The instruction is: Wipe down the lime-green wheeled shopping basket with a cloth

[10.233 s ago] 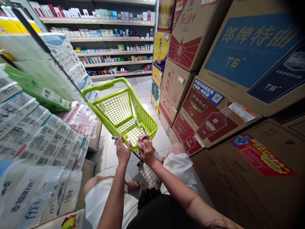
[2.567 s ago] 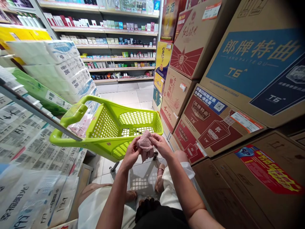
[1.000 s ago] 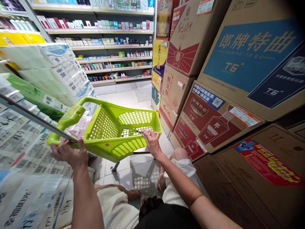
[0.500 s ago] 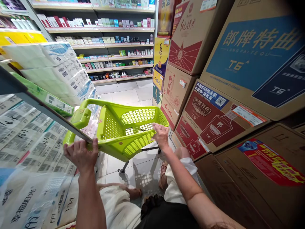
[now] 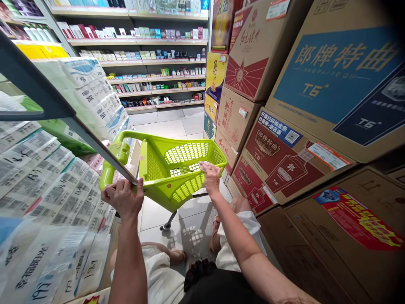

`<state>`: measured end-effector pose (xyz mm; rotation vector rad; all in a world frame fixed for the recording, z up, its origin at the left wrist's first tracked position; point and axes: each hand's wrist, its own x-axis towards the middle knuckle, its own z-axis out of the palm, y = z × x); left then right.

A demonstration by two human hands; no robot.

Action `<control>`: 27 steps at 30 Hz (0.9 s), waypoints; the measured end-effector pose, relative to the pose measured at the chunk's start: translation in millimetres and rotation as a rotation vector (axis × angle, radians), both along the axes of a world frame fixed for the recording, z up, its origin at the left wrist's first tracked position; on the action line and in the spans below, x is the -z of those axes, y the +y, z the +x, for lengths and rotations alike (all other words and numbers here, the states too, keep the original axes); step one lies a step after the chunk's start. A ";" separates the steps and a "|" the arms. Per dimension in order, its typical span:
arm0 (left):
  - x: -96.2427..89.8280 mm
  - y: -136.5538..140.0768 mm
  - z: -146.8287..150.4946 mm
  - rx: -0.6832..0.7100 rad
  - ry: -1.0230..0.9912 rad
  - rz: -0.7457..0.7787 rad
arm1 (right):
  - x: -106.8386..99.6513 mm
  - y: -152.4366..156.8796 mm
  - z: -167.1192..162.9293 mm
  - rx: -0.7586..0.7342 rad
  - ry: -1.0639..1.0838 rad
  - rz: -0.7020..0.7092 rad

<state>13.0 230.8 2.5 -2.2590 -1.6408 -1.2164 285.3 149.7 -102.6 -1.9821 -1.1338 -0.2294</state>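
Note:
A bright green plastic shopping cart (image 5: 152, 162) with perforated sides stands in front of me, and no goods show inside it. My left hand (image 5: 125, 198) is closed over its near left corner, fingers on top, beside the lower end of a dark grey handle bar (image 5: 91, 135). That bar slants up and out of the picture at the upper left. On the near right side, my right hand (image 5: 211, 177) has its fingers curled over the cart's rim. Below the cart, one dark caster (image 5: 165, 226) rests on the tiled floor.
Stacked liquor cartons (image 5: 284, 156) rise close on my right. Packs of tissue paper (image 5: 85, 93) are piled along the left, with more wrapped packs (image 5: 47, 261) near my left arm. Shelves of small boxed goods (image 5: 136, 41) cross the far end. Pale floor tiles (image 5: 164, 126) lie between.
The cart and my left hand have shifted a little to the right in view. The grey bar has swung right too, and more of it shows. My right hand stays on the rim.

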 end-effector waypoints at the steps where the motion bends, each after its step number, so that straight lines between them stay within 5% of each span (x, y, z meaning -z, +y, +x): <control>1: 0.6 -0.4 1.4 0.002 -0.008 -0.006 | -1.6 -1.4 7.2 0.086 0.051 -0.006; 4: 3.1 -2.8 7.9 -0.005 -0.016 -0.019 | -17.2 9.0 -34.5 0.088 0.092 0.080; 7: 4.7 -6.7 12.9 -0.019 0.002 -0.024 | -40.9 23.5 -120.6 -0.241 -0.014 0.189; 9: 4.6 -9.0 12.8 -0.019 0.021 -0.026 | -52.5 24.8 -149.9 -0.413 -0.085 0.219; 12: 3.5 -10.8 9.5 -0.008 0.037 -0.022 | -53.4 15.8 -126.7 -0.544 -0.166 0.210; 16: 2.7 -12.6 9.4 0.024 0.035 -0.032 | -48.1 9.9 -85.8 -0.228 -0.029 0.151; 21: 0.2 -20.7 12.8 0.024 -0.032 -0.044 | -52.6 20.4 -151.4 -0.358 -0.146 0.214; 25: -3.6 -25.4 8.6 0.063 0.018 -0.058 | -21.0 11.7 -132.8 -0.388 -0.201 0.260; 27: -3.6 -25.4 9.2 0.067 0.042 -0.054 | 1.9 5.4 -98.1 -0.196 -0.101 0.268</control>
